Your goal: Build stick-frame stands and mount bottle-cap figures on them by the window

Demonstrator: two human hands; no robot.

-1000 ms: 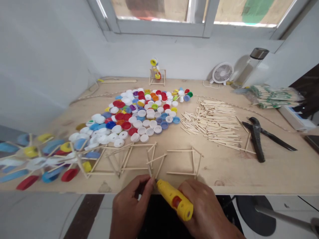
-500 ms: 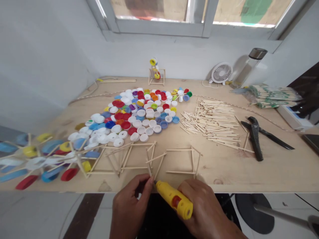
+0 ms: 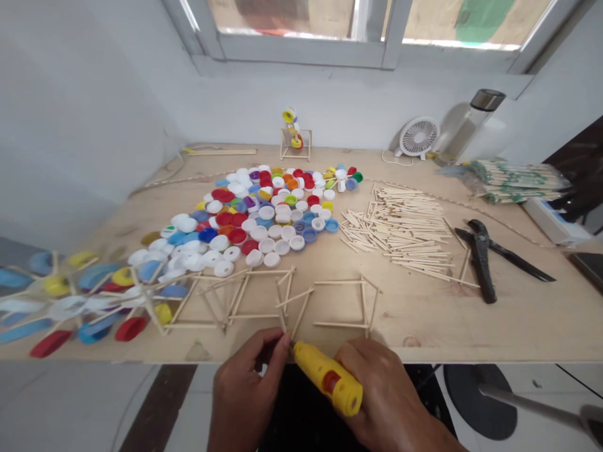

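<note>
My left hand (image 3: 254,376) is closed at the table's front edge, its thumb and forefinger pinching the low end of a thin wooden stick (image 3: 281,319). That stick is part of a small stick frame (image 3: 301,311). My right hand (image 3: 377,383) is wrapped round a yellow hot glue gun (image 3: 327,376). The gun's dark nozzle points left and meets the stick end beside my left fingertips. Just right of the nozzle, an open stick frame (image 3: 342,325) lies on the wood. Further left are more joined stick frames (image 3: 254,317).
Colourful bottle caps (image 3: 259,229) cover the middle of the table (image 3: 400,314). To their right lie loose sticks (image 3: 405,226) and a black cutter (image 3: 483,263). Cap-and-stick wheels (image 3: 94,301) stand at left. Behind are a small fan (image 3: 419,137), a bottle (image 3: 471,125) and bagged sticks (image 3: 518,181).
The glue gun has shifted very slightly left. Both hands keep nearly the same place and grip, and the frames on the table have not moved.
</note>
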